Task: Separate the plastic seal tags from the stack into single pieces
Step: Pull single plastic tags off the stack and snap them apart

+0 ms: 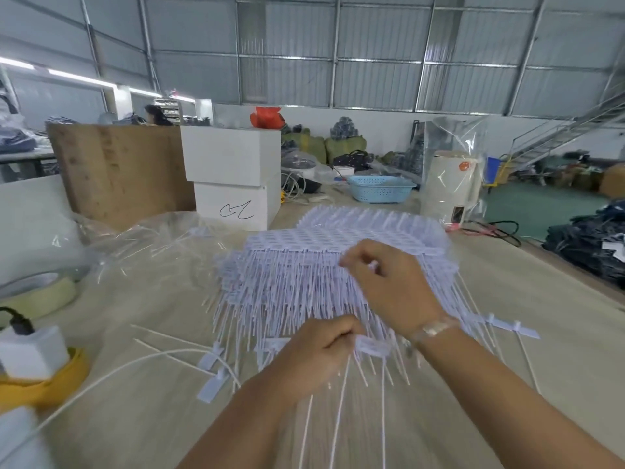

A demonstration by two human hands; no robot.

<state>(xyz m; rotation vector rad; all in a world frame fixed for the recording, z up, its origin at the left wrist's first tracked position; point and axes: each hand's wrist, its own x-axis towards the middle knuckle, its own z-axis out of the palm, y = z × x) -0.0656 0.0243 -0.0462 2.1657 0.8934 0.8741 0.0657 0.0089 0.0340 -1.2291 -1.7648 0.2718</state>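
Note:
A thick stack of white plastic seal tags (304, 265) lies on the beige table, heads joined in rows at the far side, thin tails pointing toward me. My right hand (389, 286) is over the stack's right part, its fingers pinching a tag at the top layer. My left hand (318, 353) is at the stack's near edge, curled round a bundle of tag tails that hang down toward me. Single loose tags (211, 362) lie on the table left of my left hand, and others (521, 331) lie to the right of my right wrist.
A clear plastic bag (152, 238) lies left of the stack. A white charger on a yellow tape roll (37, 370) sits at the near left, with its cable crossing the table. Two white boxes (233, 177), a blue basket (380, 187) and a white kettle (451, 187) stand behind.

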